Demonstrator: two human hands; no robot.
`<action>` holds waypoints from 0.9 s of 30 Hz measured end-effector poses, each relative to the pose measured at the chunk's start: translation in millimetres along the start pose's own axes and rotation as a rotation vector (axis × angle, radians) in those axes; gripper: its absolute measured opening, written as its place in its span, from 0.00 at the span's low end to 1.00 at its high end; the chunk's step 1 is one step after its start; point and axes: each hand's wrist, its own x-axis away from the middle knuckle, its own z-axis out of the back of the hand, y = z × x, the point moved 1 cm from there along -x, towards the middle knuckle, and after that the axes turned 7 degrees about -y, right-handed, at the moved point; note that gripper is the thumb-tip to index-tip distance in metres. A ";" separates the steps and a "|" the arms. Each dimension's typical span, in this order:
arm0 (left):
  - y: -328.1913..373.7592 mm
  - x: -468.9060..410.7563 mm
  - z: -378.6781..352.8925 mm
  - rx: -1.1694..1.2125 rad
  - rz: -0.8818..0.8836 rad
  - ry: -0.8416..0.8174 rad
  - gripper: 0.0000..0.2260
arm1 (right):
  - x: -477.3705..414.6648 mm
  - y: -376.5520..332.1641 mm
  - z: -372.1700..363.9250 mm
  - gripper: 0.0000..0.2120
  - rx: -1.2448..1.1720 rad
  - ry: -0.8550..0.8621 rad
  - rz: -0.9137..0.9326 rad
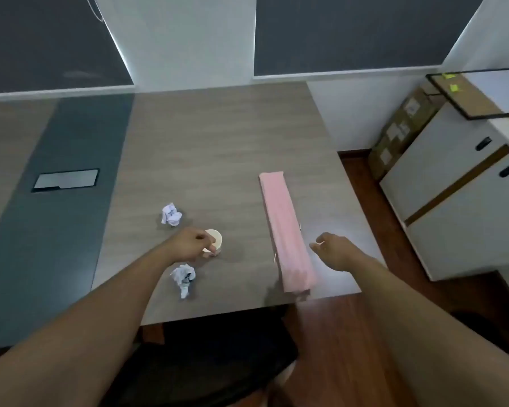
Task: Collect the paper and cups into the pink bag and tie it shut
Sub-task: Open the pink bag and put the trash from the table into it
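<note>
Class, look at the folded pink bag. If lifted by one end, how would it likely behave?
The pink bag lies as a thin flat strip, so it would probably droop and unfold, not stay stiff. It looks like light film: likely very light, perhaps sliding easily on the smooth table.
</note>
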 end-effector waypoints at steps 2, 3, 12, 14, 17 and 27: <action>-2.4 -20.8 -17.2 0.052 0.044 0.012 0.09 | -11.2 11.7 -5.5 0.26 -0.031 -0.028 -0.035; -6.7 -31.6 -29.2 0.054 0.060 -0.003 0.09 | -18.1 18.7 -12.1 0.26 -0.052 -0.052 -0.047; -13.2 -102.2 -159.1 0.235 0.199 -0.147 0.08 | -72.1 68.6 -78.2 0.34 -0.349 -0.136 -0.143; -7.4 -111.6 -181.0 0.263 0.209 -0.136 0.05 | -76.8 72.0 -85.8 0.34 -0.405 -0.109 -0.160; -3.2 -126.8 -208.4 0.318 0.229 -0.105 0.03 | -85.2 78.2 -94.8 0.33 -0.484 -0.103 -0.184; 29.0 -137.5 -242.3 0.400 0.188 0.037 0.32 | -99.6 88.5 -95.4 0.15 -0.666 -0.144 -0.192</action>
